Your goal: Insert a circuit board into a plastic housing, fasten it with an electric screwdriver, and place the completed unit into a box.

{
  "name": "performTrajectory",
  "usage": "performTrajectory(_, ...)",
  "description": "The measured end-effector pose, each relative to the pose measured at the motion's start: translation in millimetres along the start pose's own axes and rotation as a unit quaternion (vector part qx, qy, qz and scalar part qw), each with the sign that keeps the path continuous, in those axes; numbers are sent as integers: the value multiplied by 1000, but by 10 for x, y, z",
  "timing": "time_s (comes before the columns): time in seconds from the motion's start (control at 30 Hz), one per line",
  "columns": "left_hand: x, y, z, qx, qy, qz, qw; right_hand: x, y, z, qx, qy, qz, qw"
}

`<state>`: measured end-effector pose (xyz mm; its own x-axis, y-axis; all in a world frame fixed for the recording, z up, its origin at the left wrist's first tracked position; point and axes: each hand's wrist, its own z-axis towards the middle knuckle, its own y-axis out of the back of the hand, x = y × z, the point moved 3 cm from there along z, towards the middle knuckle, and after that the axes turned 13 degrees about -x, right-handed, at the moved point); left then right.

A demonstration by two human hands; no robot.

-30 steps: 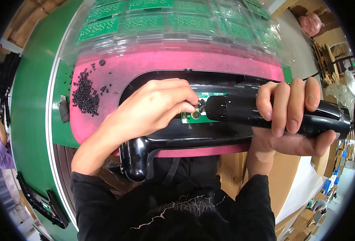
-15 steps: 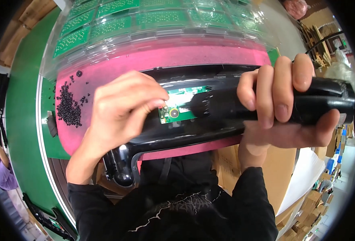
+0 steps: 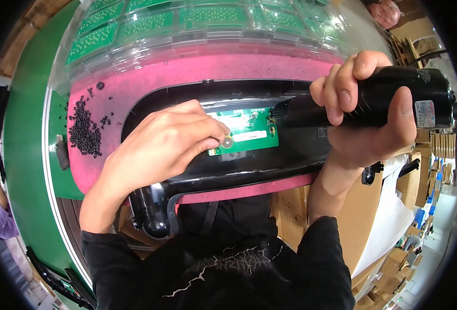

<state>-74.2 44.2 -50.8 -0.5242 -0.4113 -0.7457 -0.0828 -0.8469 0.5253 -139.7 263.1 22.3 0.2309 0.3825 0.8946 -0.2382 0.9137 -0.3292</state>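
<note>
A long black plastic housing (image 3: 233, 168) lies open side up, with a green circuit board (image 3: 267, 148) inside it. My right hand (image 3: 360, 106) is wrapped round a black electric screwdriver (image 3: 300, 113), tilted with its nose at the board's right edge; the tip is hard to make out. A bright light falls on the board. Over the board's left end, my left hand (image 3: 161, 139) is in a pinch beside a small round component (image 3: 227, 142). Anything between its fingertips is hidden. On the left lies a pile of small black screws (image 3: 85, 132).
Under the housing is a pink mat (image 3: 135, 70) on a green table (image 3: 32, 129). Clear plastic trays (image 3: 187, 39) with several green boards stand along the far side. Cardboard (image 3: 355, 217) is near my right elbow. A person in purple (image 3: 3, 222) is at the far left.
My right hand has moved the screwdriver up, its nose shifting from over the board to its right edge. My left hand has shifted slightly right and down, still pinching. More of the board shows.
</note>
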Motion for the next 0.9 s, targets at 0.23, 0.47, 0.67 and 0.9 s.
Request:
performTrajectory(0.23,42,-23,39,1,27,-18,999,10,-87,27,20,-6,-30,999)
performTrajectory(0.47,61,-3,3,21,98,-19,995,-101,-102,91,6,3,-66,998)
performTrajectory(0.67,37,39,5,21,104,-25,994,-62,-263,57,29,13,-99,995)
performTrajectory(0.9,-27,146,-12,-10,58,26,998,143,-390,-62,67,-13,100,993)
